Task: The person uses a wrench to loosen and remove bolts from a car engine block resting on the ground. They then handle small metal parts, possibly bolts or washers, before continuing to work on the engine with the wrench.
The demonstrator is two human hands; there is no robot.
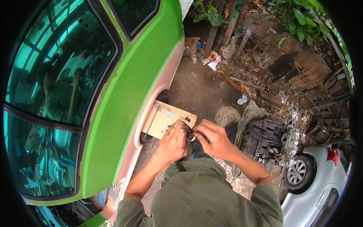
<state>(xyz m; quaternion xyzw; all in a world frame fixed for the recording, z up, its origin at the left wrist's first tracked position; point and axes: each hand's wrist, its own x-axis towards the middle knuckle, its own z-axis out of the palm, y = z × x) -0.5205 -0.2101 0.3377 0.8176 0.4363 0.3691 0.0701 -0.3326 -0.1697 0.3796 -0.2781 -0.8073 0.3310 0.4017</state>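
Olive-green cloth shirt point(211, 193), softly creased, fills the bottom centre of the frame nearest the camera; just above it, at the centre, is a small dark and silvery metal piece point(192, 138) with a rounded, ring-like end, its exact form hidden by fingers. Left hand point(174, 141) is curled around it, knuckles up; right hand point(214, 138) grasps it between thumb and fingertips, the two hands meeting there.

Just beyond, left of centre, lies a flat tan cardboard sheet point(155, 129), partly covered by the left hand; on it rest a smooth silver wrench point(165, 124) and a long thin T-shaped metal rod point(152, 121). Glossy green vehicle body point(140, 75) with a dull pinkish lower band and dark tinted glass bounds the left side; right of centre sits a rough, ribbed, dark metal engine block point(262, 140) beside crumpled grey cloth point(252, 113); silver car point(321, 185) stands lower right; broad green leaves point(298, 19) hang over littered brown ground, upper right.
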